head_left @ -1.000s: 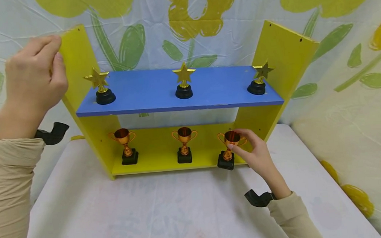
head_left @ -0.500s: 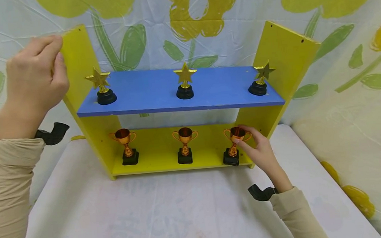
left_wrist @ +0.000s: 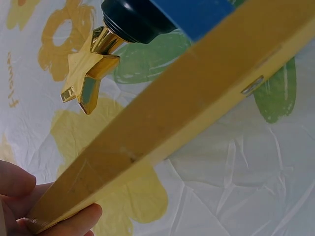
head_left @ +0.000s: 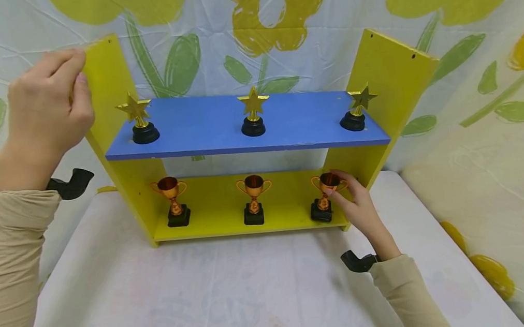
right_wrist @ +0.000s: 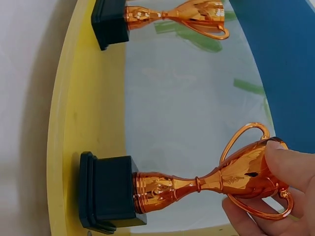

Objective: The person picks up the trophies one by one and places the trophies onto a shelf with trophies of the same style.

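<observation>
My right hand (head_left: 358,204) pinches the bowl of a bronze-coloured trophy cup (right_wrist: 246,172), thumb on the near side. The cup's black square base is at the right end of the lower yellow shelf; in the right wrist view it looks slightly tilted, and I cannot tell whether it rests fully on the board. My left hand (head_left: 48,101) grips the top of the yellow left side panel (left_wrist: 147,113), fingers on both faces of the board in the left wrist view. Two more trophy cups, one in the middle (head_left: 253,187) and one at the left (head_left: 171,189), stand upright on the lower shelf.
Gold star trophies on black round bases stand on the blue upper shelf (head_left: 202,122): left (head_left: 145,132), middle (head_left: 254,125) and right (head_left: 354,120). The yellow right side panel (head_left: 392,77) rises beside the right hand. A white-covered table (head_left: 208,293) lies in front; flowered cloth hangs behind.
My right hand has moved the trophy cup back and to the right, from the lower shelf's front edge to over the board. The left hand has stayed on the side panel.
</observation>
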Available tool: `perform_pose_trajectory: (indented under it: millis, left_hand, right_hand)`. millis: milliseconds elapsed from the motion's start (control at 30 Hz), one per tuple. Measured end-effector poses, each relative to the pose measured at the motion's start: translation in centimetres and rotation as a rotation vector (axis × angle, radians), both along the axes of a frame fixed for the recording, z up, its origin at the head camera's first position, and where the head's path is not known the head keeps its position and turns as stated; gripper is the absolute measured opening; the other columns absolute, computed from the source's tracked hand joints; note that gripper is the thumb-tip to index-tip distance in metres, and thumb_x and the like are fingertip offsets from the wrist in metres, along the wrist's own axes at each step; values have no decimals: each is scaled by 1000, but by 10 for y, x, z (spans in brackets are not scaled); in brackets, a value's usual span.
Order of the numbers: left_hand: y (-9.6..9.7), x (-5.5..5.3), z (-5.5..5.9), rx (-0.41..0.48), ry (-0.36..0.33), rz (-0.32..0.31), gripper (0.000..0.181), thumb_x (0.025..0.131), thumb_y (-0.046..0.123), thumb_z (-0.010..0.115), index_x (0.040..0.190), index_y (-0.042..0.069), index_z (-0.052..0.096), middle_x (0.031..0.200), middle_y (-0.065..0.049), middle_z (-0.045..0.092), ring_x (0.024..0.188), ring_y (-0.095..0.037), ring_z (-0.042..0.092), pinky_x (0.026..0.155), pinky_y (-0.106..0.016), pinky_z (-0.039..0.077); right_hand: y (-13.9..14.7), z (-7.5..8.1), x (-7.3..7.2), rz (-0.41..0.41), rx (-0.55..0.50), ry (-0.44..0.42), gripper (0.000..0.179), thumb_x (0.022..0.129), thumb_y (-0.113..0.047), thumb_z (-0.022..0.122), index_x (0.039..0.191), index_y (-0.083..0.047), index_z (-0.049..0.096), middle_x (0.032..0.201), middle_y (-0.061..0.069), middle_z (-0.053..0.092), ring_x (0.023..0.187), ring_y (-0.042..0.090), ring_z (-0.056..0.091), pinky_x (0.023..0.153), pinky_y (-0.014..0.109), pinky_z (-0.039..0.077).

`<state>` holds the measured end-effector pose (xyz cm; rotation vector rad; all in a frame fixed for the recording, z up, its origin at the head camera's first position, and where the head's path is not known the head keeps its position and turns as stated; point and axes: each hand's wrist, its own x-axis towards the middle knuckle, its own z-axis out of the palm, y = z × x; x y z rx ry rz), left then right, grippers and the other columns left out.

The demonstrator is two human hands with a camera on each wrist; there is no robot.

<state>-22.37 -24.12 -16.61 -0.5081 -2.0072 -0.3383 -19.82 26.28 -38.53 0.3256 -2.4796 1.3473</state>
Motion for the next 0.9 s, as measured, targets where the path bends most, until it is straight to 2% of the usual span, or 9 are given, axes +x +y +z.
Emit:
perform_pose_trajectory:
  millis: [133, 400, 667, 900]
  left_hand:
    - [-1, -1, 0, -1, 4, -5, 39, 96, 14, 43, 121, -5, 67, 122, -21, 66, 108, -47, 63, 101, -57, 45]
    - [0, 0, 0, 4, 7, -6, 39, 96, 14, 43, 120, -5, 67, 121, -20, 67, 108, -47, 63, 99, -59, 46]
    - [0, 0, 1, -5, 2, 2, 39, 96, 14, 43, 121, -5, 67, 122, -20, 66, 108, -46, 63, 89, -67, 47]
    - [0, 0, 0, -4, 0, 7, 39, 96, 14, 44, 121, -4, 67, 122, -20, 66, 107, -47, 63, 86, -68, 47]
  right_hand:
    - [2, -4, -4, 9, -28, 1, 53, 95, -7, 64, 144, 0, 45, 138, 25, 51, 129, 40, 45, 110, 60, 31]
    - [4, -7, -6, 30, -75, -10, 50, 96, -7, 62, 143, 2, 45, 136, 25, 51, 128, 38, 46, 114, 59, 27]
    - [5, -7, -7, 24, -90, -32, 54, 97, -10, 62, 145, 2, 42, 141, 25, 46, 134, 39, 41, 115, 59, 24]
    - [3, -4, -6, -7, -71, -22, 56, 96, -12, 63, 146, 2, 42, 145, 23, 45, 134, 38, 41, 114, 58, 26]
